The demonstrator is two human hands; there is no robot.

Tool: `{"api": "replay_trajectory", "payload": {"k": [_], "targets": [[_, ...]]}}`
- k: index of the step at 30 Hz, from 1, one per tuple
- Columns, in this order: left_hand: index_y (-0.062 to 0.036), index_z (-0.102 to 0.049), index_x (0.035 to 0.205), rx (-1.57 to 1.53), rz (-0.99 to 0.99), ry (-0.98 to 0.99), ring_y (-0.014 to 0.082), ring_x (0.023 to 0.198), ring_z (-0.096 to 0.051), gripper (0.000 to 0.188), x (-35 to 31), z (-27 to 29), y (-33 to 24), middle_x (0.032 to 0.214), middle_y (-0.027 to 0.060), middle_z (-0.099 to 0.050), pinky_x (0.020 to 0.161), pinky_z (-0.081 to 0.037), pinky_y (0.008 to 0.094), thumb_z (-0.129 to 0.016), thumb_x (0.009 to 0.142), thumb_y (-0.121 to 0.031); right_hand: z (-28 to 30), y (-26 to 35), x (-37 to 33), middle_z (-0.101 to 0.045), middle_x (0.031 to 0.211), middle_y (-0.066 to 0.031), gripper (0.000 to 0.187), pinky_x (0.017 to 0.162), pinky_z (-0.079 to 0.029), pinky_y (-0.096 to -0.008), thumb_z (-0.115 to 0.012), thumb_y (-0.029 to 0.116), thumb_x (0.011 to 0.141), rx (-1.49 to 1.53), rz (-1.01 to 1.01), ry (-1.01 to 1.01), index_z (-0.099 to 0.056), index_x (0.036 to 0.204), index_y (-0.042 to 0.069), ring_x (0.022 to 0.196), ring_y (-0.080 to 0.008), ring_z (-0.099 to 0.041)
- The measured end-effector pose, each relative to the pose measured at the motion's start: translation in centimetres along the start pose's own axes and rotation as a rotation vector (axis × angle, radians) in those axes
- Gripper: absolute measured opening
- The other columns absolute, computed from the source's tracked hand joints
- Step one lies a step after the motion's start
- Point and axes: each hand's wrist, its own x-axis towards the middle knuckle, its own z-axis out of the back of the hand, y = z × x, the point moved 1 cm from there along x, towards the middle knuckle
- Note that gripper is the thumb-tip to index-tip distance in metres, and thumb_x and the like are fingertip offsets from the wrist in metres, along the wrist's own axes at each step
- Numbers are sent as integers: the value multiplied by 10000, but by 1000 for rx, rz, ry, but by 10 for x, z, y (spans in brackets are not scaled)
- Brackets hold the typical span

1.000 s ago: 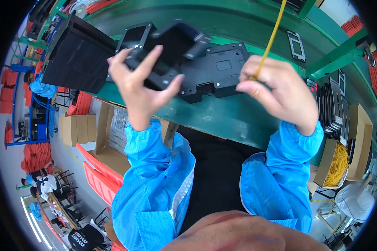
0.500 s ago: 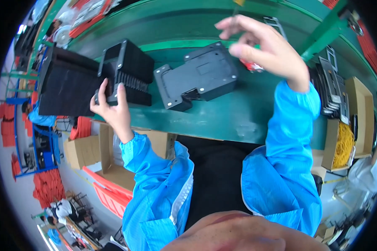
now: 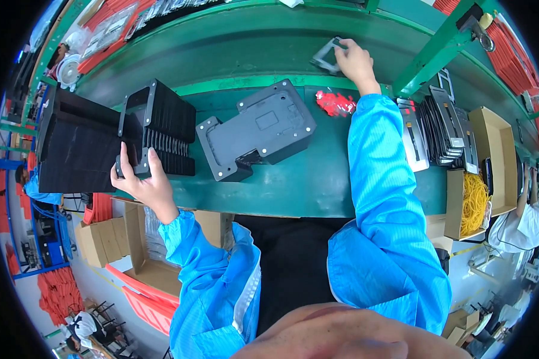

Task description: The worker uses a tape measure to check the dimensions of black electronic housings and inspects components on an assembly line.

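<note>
The worktop (image 3: 329, 194) is stretching away from the person. At three o'clock, yellow cords (image 3: 474, 203) are filling a carton. At nine o'clock the left hand (image 3: 145, 184) is holding the near end of a black slotted rack (image 3: 167, 113), thumb and fingers straddling its end bar. That rack is looking rigid and moderately heavy, with its plain bars offering a safer hold than the slots. Toward twelve, a thick black block (image 3: 263, 122) is lying flat, neither hand touching it; its straight outer sides are seeming the best grip. Red pieces (image 3: 335, 103) are lying loose near one o'clock, just beyond the block's right side.

Farthest out, also at one o'clock, the right hand (image 3: 357, 63) is reaching toward the green back panel (image 3: 233, 57), its fingers pinching a grey frame (image 3: 324, 66) at the right end. The frame is looking light, thin, stiff and perhaps slippery; with its middle open, only the rim is giving purchase, preferably a short end, since twisting might be bending it.
</note>
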Motion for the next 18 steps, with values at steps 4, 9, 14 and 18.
{"api": "replay_trajectory", "payload": {"k": [4, 9, 14, 18], "targets": [[-163, -674, 1394, -16, 6, -9, 386, 1199, -494, 566, -1, -1, 1, 1324, 228, -432, 1047, -412, 482, -827, 861, -280, -14, 16, 4, -760, 1117, -120, 382, 956, -479, -525, -692, 391, 925, 53, 77, 42, -749, 1188, 119, 1109, -392, -632], [-153, -676, 1388, -46, -9, -18, 388, 1206, -496, 566, -1, -4, 0, 1319, 228, -434, 1043, -419, 482, -830, 855, -269, -27, 34, 6, -747, 1176, -109, 358, 968, -474, -495, -681, 389, 927, -135, 81, -47, -777, 1137, 116, 1137, -364, -623], [-148, -678, 1382, -18, -33, -22, 384, 1208, -501, 575, -2, -2, 0, 1316, 220, -436, 1035, -434, 469, -842, 841, -253, -19, 36, 8, -751, 1169, -129, 372, 912, -514, -507, -693, 405, 921, -151, 36, -32, -769, 1134, 109, 1058, -364, -674], [-146, -682, 1374, -28, -30, -21, 385, 1212, -504, 583, -1, -2, 3, 1313, 213, -439, 1031, -444, 461, -853, 827, -250, -8, 27, 12, -753, 1151, -162, 385, 900, -537, -505, -707, 416, 901, -220, -162, 181, -784, 1075, 82, 1042, -366, -701]]}}
